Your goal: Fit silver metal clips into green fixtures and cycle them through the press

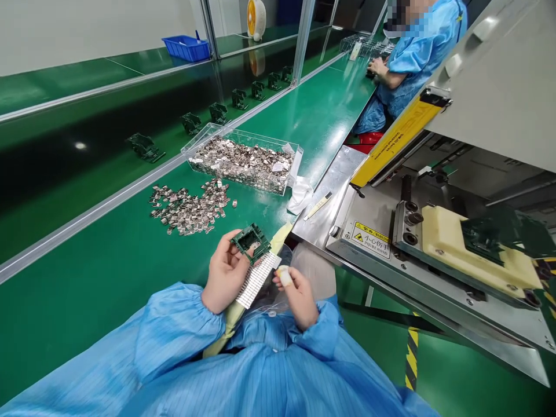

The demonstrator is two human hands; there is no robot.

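Note:
My left hand (226, 271) grips a dark green plastic housing (252, 243) with a square opening, thumb and fingers on its left side. Just below the housing lies a sheet of small silvery-white pieces in rows (259, 280), along the yellow-taped table edge (282, 234). My right hand (299, 292) is beside the sheet's right end, its fingertips pinched together. A whitish cover (284, 275) wraps one of its fingers; anything between the tips is too small to make out. A pile of small metal pieces (191, 205) lies on the green table beyond my left hand.
Behind the pile stands a clear tray (293, 174) of metal pieces. A white cloth (299, 195) and a cutter knife (318, 206) lie near the machine (434, 237) at right. Green housings (145, 147) line the dark conveyor (87, 168). A co-worker (417, 63) sits farther along.

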